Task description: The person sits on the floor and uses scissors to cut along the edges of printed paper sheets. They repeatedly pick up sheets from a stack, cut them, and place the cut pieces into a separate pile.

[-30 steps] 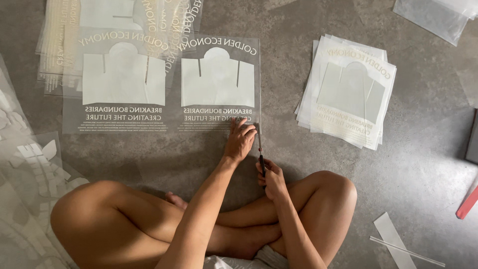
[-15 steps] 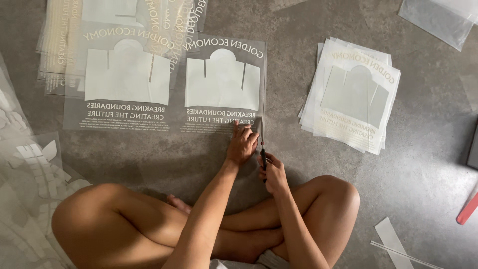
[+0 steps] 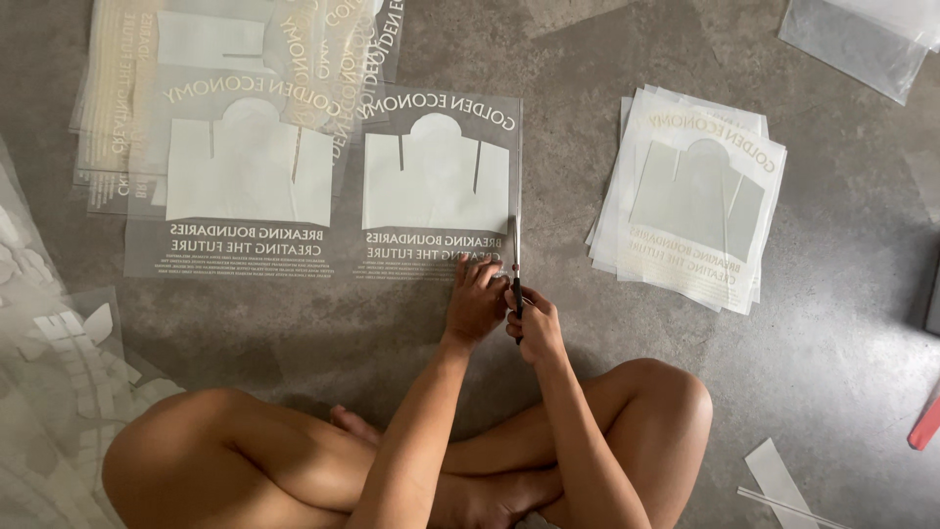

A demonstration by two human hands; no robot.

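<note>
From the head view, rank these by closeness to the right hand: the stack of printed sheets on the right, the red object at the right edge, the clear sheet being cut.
From the right hand:
1. Clear sheet being cut, just ahead, under the scissors.
2. Stack of printed sheets, ahead to the right.
3. Red object, far right edge.

The right hand grips scissors whose blades lie along the right edge of a printed sheet on the floor. Just left of the grip, the left hand rests flat on that sheet's near corner. Farther left lies 1 more sheet, overlapping a pile beyond it. Right of the grip — well apart — sits a stack of sheets. Behind the grip, crossed legs.
</note>
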